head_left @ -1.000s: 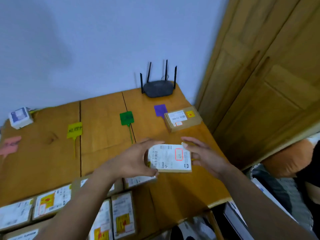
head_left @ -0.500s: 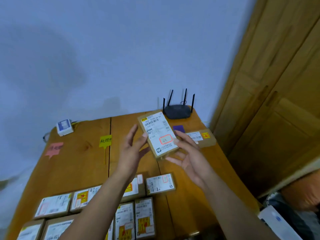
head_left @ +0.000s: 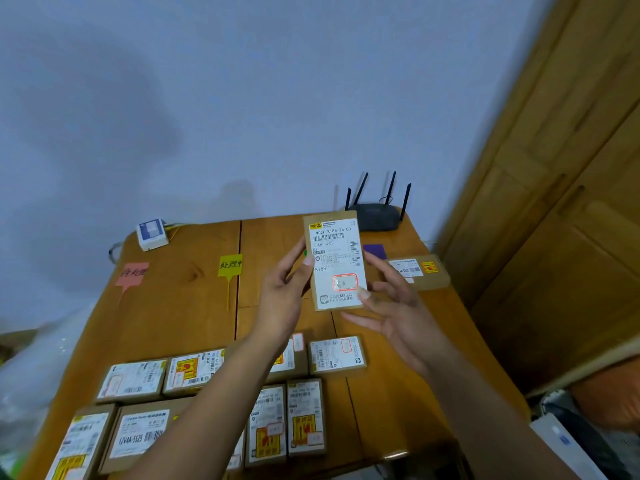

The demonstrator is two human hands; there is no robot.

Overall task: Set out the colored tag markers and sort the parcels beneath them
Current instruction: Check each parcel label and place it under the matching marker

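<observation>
Head view: a small cardboard parcel (head_left: pixel 335 260) is held upright above the tabletop (head_left: pixel 180 313), its white shipping label turned toward the camera. It is gripped along its left edge by the left hand (head_left: pixel 284 296), thumb on the label face and fingers behind, and supported at its lower right corner by the right hand (head_left: pixel 391 306), whose thumb is pressed to the label while the other fingers are spread loosely. A red-outlined sticker is seen low on the label. Along the far part of the tabletop, a pink tag marker (head_left: pixel 131 274), a yellow tag marker (head_left: pixel 230 265) and a purple tag marker (head_left: pixel 375 251) are laid out; a sliver of green is visible beside the held parcel's left edge. Just right of the purple tag marker, one sorted parcel (head_left: pixel 417 271) is lying flat. Unsorted parcels (head_left: pixel 194 400) are grouped at the near edge, labels up. A black router (head_left: pixel 375 216) and a white box (head_left: pixel 151 233) are set against the wall.
</observation>
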